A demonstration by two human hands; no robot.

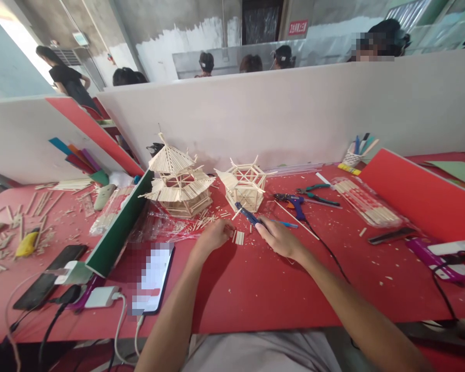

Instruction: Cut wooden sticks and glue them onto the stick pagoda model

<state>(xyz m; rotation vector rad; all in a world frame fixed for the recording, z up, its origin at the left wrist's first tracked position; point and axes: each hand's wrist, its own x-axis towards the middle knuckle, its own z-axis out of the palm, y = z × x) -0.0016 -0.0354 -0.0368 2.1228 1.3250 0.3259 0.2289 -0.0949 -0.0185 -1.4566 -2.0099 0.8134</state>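
Observation:
My right hand (278, 236) is closed round a dark blue hand tool (248, 215), whose tip points up and left at the smaller wooden stick model (247, 186). My left hand (218, 235) rests close to the red table top with its fingers bent together; whatever they hold is too small to make out. Several short pale stick pieces (239, 238) lie side by side between the hands. Behind my left hand stands a larger pagoda-like stick model (178, 181) with two tiers of roof. Loose stick offcuts lie around its base.
A glue gun (296, 204) and green-handled pliers (318, 196) lie right of the smaller model. A phone (154, 279) is at the left, by a green divider (122, 225). Bagged sticks (366, 201) lie at the right. People are beyond the white partition (287, 113).

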